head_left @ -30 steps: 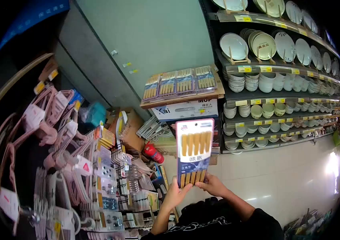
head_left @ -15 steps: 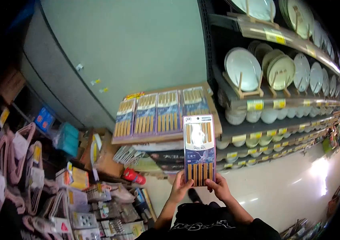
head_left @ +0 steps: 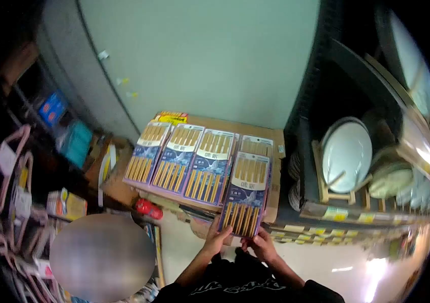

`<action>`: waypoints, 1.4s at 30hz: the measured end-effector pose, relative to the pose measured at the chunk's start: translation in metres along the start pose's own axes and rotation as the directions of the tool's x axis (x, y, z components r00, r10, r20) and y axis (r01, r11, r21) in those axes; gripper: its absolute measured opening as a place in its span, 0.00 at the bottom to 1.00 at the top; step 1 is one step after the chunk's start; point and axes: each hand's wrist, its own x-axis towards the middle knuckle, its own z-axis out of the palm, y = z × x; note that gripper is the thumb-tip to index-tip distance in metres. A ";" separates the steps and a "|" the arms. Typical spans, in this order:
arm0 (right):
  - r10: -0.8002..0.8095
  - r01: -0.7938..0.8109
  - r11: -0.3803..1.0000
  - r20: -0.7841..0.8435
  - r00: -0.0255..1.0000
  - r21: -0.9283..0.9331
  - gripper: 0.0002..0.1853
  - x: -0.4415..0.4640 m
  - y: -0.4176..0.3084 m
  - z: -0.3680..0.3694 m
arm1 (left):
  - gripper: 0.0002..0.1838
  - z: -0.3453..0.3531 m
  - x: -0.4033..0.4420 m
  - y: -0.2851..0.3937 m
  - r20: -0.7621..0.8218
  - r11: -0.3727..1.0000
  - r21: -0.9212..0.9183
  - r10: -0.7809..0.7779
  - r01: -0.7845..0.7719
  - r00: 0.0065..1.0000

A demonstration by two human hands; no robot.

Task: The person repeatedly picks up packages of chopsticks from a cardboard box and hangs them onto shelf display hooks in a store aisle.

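A flat pack of chopsticks (head_left: 245, 194), with a blue and white card front, is held upright before me. My left hand (head_left: 216, 240) grips its lower left corner, thumb on the front. At the lower right corner my right hand (head_left: 263, 246) has its fingers curled against the edge. Just beyond, a cardboard box (head_left: 274, 202) carries a row of similar packs, among them a left one (head_left: 146, 154), one beside it (head_left: 178, 159) and a third (head_left: 210, 164). The held pack overlaps the rightmost pack (head_left: 256, 145) and hides most of it.
Shelves on the right hold white plates (head_left: 347, 156) on wooden stands. A pale panel (head_left: 199, 55) rises behind the box. Pink hangers (head_left: 7, 171) hang at left, near a red bottle-like object (head_left: 149, 208). A blurred round patch covers goods at lower left.
The view has swung right and nearer the shelf. The held pack has moved closer to the row and leans more, now covering the rightmost pack. Both hands stay at its lower end.
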 end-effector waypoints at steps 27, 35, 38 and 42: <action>0.803 0.346 0.582 0.588 -0.097 -0.736 0.22 -0.236 0.156 0.129 | 0.20 0.124 -0.533 -0.193 -0.820 0.912 0.400 0.401 -0.092 0.408; 0.684 0.457 0.726 0.607 -0.404 -0.515 0.24 -0.483 0.235 0.194 | 0.19 0.186 -0.722 -0.298 -0.843 0.776 0.538 0.488 -0.330 -0.227; 0.718 0.390 0.675 0.437 -0.541 -0.626 0.18 -0.535 0.297 0.198 | 0.20 0.227 -0.781 -0.301 -0.795 0.797 0.583 0.517 -0.159 -0.318; 0.700 0.264 0.528 0.237 -0.674 -0.807 0.14 -0.642 0.336 0.225 | 0.21 0.245 -0.843 -0.330 -0.725 0.508 0.685 0.408 -0.521 -0.555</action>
